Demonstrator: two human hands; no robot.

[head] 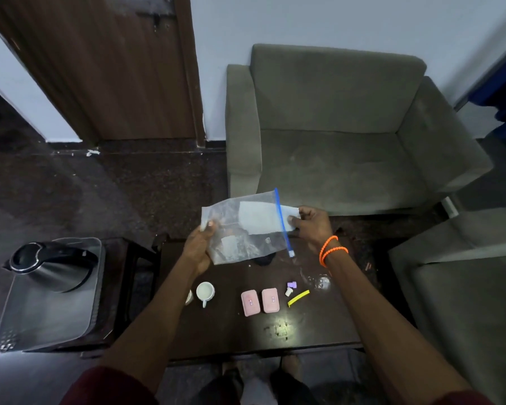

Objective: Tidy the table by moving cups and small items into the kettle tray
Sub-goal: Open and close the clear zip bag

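I hold a clear zip bag (243, 229) with a blue zipper strip above the dark table (246, 331). My left hand (199, 247) grips its left edge, and my right hand (311, 225) pinches the zipper end. White paper shows inside the bag. On the table stand a white cup (205, 292) and a second cup (189, 297), mostly hidden behind my left forearm. Two pink cases (260, 301), a purple piece (291, 284), a white piece (288, 292) and a yellow stick (298, 298) lie nearby. The grey kettle tray (50, 311) with the kettle (50, 264) sits on a stand at the left.
A clear wrapper (319, 280) lies near my right forearm. A dark round object (263, 260) sits under the bag. A grey sofa (333, 127) stands behind the table, another seat (465, 273) to the right. A wooden door (100, 68) is at the back left.
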